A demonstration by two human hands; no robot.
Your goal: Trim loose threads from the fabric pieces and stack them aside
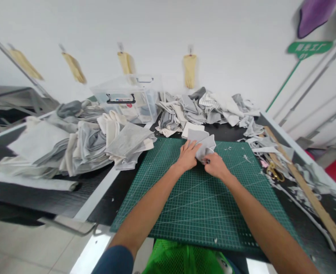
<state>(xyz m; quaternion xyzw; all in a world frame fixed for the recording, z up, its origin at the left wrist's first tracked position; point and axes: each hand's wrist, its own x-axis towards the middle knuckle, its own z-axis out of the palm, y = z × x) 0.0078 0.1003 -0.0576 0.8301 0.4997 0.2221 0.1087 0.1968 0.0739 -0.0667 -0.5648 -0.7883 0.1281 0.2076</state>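
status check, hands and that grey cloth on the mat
Left hand flat on small grey fabric piece. Right hand pinching its near edge. Green cutting mat beneath, nothing blocking.

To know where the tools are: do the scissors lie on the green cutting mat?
No, the scissors lie on the black table right of the cutting mat.

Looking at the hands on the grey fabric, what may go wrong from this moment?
1. The right hand seems to hold a small dark tool close to the left hand, which flattens the grey fabric pieces; fingers might be hurt.
2. The scissors lie among scraps near the table edge and might be knocked down.
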